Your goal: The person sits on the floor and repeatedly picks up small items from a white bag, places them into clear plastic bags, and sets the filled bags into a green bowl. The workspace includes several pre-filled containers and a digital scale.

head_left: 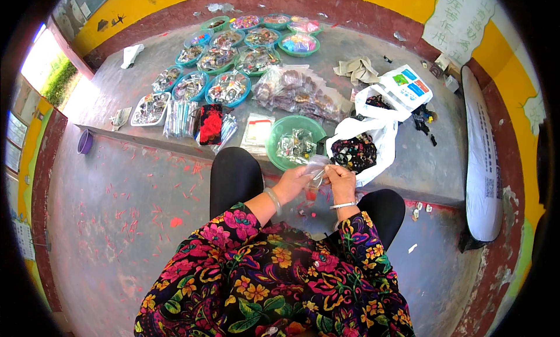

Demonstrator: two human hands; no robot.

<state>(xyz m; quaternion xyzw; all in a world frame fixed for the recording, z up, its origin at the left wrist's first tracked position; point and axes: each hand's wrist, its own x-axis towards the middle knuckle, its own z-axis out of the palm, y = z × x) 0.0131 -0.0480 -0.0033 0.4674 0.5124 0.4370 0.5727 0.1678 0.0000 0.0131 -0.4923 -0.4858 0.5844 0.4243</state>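
Between my hands is a small clear plastic bag (317, 169), held in front of my knees. My left hand (291, 183) pinches its left side, with a pale bangle on that wrist. On the other side my right hand (340, 181) grips the bag's edge between thumb and fingers; a silver bangle circles this wrist. What the bag contains is too small to make out. Just beyond stands a green basin (281, 132) with several filled clear packets (296, 146) in it. Close to my right hand, a white plastic bag (382, 143) lies open around dark, multicoloured small pieces (353, 153).
Several basins of small packets, such as a blue one (228, 88), crowd the raised platform. Clear packets are heaped (300, 95) behind the green basin. A white tray (150, 109) stands at the left, a purple bowl (85, 141) on the lower floor. A long white sack (482, 156) leans right.
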